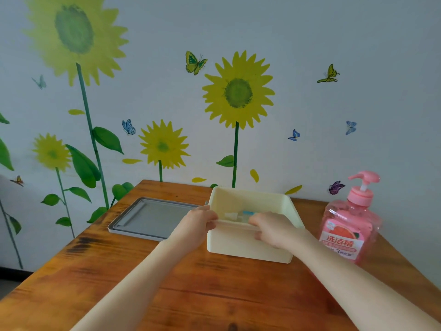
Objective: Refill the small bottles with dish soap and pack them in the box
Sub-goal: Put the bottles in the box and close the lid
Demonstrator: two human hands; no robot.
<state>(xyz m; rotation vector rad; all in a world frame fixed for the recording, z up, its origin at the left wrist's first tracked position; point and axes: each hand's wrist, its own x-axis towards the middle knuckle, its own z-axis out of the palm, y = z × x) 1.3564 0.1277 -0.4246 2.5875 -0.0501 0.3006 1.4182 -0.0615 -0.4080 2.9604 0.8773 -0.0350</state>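
Note:
A cream plastic box [248, 247] stands on the wooden table [167, 283], near its far edge. My left hand [199, 222] grips the box's near rim at the left corner. My right hand [272, 226] curls over the same rim further right, thumb outside on the front wall. Inside the box I glimpse small bottles [241, 215], one with a blue cap, mostly hidden by the rim and my hands. A large pink dish soap pump bottle [350, 223] stands upright just right of the box.
A grey lid [152, 218] lies flat on the table left of the box, touching or nearly touching it. The table backs onto a wall with sunflower and butterfly stickers. The table's left edge runs diagonally past the lid.

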